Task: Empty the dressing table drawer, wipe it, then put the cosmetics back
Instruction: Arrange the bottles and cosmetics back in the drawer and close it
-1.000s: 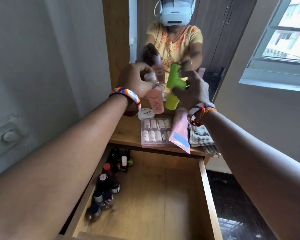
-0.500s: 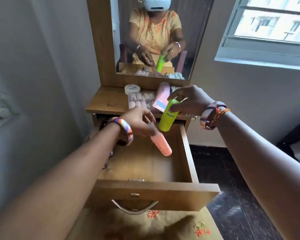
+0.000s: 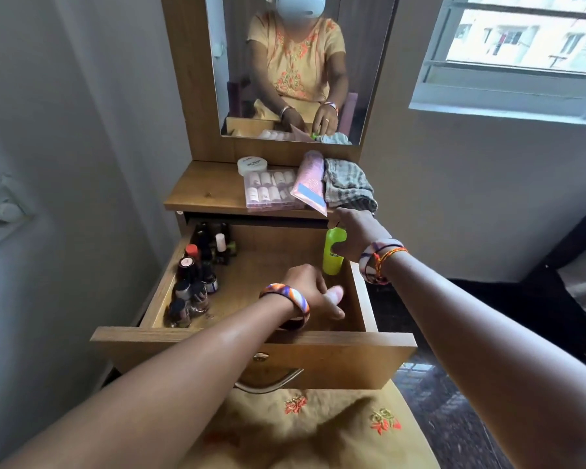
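Note:
The wooden drawer (image 3: 359, 360) of the dressing table stands pulled out. My left hand (image 3: 310, 292) is down inside it near the right front corner and holds a pink bottle (image 3: 335, 294), mostly hidden by my fingers. My right hand (image 3: 356, 233) grips a green bottle (image 3: 332, 257) upright against the drawer's right wall. Several small nail polish bottles (image 3: 197, 275) line the drawer's left side. On the tabletop lie a clear box of small bottles (image 3: 268, 189), a white round jar (image 3: 252, 164), a pink tube (image 3: 310, 182) and a striped cloth (image 3: 347, 187).
A mirror (image 3: 295, 69) in a wooden frame rises behind the tabletop. A wall with a switch plate (image 3: 4, 211) is close on the left. A window (image 3: 521, 52) is at the upper right. Dark floor lies to the right of the drawer.
Both hands have come down from the tabletop into the drawer with their bottles. The pink bottle went to the right front corner, the green bottle to the right wall.

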Tool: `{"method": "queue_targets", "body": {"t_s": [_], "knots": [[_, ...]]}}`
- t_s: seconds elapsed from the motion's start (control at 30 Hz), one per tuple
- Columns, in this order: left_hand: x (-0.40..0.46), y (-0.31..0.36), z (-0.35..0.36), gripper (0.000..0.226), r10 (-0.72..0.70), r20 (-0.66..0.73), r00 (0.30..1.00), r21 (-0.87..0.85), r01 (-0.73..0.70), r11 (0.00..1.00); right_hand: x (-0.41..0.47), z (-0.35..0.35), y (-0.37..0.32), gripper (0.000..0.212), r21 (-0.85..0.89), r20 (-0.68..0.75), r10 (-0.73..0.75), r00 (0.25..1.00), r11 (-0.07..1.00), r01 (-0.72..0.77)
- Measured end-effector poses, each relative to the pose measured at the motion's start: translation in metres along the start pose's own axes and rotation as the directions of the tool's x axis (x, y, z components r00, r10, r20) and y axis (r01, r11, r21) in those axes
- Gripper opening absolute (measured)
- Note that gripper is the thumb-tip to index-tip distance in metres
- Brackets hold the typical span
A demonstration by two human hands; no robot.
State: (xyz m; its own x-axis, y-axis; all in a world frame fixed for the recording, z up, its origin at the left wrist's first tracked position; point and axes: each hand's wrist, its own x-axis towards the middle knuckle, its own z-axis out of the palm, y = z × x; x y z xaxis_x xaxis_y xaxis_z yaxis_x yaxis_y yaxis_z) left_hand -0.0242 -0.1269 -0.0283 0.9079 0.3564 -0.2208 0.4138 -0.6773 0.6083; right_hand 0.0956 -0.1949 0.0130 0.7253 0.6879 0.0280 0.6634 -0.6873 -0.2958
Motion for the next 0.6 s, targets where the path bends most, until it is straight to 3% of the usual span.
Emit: {"method": "queue_targets", "body": {"t_s": [0.17,0.3,0.4,0.5,0.6], "knots": [[0.01,-0.003,0.006,0.031,-0.081,0.136,0.987,-0.106,0.095,0.99,-0.001,0.006,0.003,0.046,0.006,0.004,0.034,0.999,0.999,-0.034],[0.016,-0.007,0.019,0.042,-0.114,0.241,0.964,-0.081,0.136,0.987,0.0,0.01,0.002,0.046,0.022,-0.012,0.037,0.999,0.999,-0.036],[0.02,-0.008,0.025,0.042,-0.12,0.275,0.954,-0.065,0.143,0.988,0.0,0.014,0.003,0.046,0.031,-0.048,0.047,0.998,0.998,-0.046],[0.025,-0.007,0.028,0.027,-0.111,0.297,0.948,-0.076,0.14,0.987,0.001,0.02,0.006,0.045,0.051,-0.051,0.073,0.996,0.996,-0.07],[0.029,-0.009,0.032,0.032,-0.117,0.265,0.957,-0.075,0.142,0.987,0.002,0.027,0.009,0.042,0.078,-0.064,0.101,0.993,0.992,-0.096]]}}
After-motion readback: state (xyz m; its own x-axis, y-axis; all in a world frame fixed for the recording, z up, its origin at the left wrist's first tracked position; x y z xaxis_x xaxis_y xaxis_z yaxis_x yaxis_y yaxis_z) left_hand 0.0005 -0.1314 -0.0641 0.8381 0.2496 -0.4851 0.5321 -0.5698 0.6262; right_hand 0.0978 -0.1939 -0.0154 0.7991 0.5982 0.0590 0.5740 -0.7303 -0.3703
